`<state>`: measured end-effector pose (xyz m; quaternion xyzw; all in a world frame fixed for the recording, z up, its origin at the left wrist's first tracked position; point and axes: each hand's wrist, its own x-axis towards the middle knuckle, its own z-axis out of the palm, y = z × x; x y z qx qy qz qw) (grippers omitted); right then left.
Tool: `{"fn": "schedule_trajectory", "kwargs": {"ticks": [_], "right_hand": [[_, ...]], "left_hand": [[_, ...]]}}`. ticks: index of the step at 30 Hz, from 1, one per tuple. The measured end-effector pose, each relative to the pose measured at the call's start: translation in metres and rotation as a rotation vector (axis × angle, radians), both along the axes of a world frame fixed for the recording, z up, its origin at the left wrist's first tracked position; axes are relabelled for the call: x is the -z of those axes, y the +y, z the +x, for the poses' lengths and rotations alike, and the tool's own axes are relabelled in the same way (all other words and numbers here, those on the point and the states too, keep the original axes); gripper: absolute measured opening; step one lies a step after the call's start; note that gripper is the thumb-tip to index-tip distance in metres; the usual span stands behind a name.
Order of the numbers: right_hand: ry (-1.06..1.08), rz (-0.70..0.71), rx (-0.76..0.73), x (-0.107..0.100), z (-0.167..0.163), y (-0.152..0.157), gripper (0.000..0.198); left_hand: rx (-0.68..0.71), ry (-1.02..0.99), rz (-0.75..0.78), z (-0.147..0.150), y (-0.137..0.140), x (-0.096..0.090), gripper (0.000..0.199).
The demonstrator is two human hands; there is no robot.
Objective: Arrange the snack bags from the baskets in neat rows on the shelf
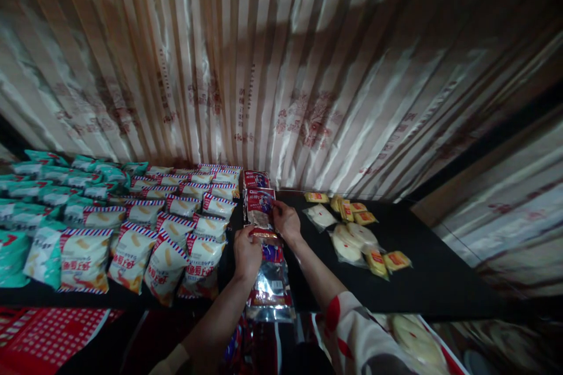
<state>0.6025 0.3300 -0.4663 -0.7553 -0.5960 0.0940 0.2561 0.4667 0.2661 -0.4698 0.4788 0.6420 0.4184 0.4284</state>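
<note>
Both of my hands are on a flat red and purple snack packet [259, 206] at the middle of the black table. My left hand [247, 253] closes on its lower left corner, fingers bent. At the packet's right edge, my right hand [287, 221] pinches with thumb and fingers. Another red packet [256, 179] lies just behind it. Nearer to me, a packet with a silvery back [270, 281] lies below my hands at the table's front edge.
Rows of white chip bags [204, 261] and teal bags [44, 252] stand on the left. Round pale flatbreads in clear plastic [352, 240] and small yellow packets [365, 218] lie right on the black table [422, 281]. A red basket [61, 334] sits below; a striped curtain [264, 70] hangs behind.
</note>
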Motion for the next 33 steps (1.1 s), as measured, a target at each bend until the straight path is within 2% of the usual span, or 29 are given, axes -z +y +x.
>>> {"fn": "schedule_trajectory", "kwargs": {"ticks": [6,9,14,19,23,27,33], "right_hand": [[-0.154,0.132,-0.077,0.001,-0.007,0.001,0.036],[-0.193,0.163,-0.167,-0.002,-0.016,0.006,0.039],[-0.217,0.063,-0.300,-0.010,-0.034,0.016,0.047],[-0.242,-0.035,-0.291,-0.010,-0.044,0.022,0.055],[-0.251,-0.055,-0.294,-0.005,-0.045,0.024,0.057],[-0.236,-0.081,-0.284,-0.001,-0.045,0.024,0.058],[-0.228,-0.102,-0.269,0.003,-0.048,0.025,0.057]], "left_hand": [[0.006,0.044,-0.001,0.000,0.000,-0.002,0.036],[0.000,0.076,0.018,0.000,-0.001,-0.006,0.036],[0.019,0.115,0.014,0.000,-0.001,-0.007,0.039],[0.014,0.157,0.079,0.002,-0.004,-0.006,0.038],[0.013,0.354,0.133,0.003,-0.014,-0.010,0.037],[0.109,0.531,0.182,0.004,-0.023,-0.008,0.047],[0.191,0.567,0.193,0.009,-0.024,0.007,0.053]]}}
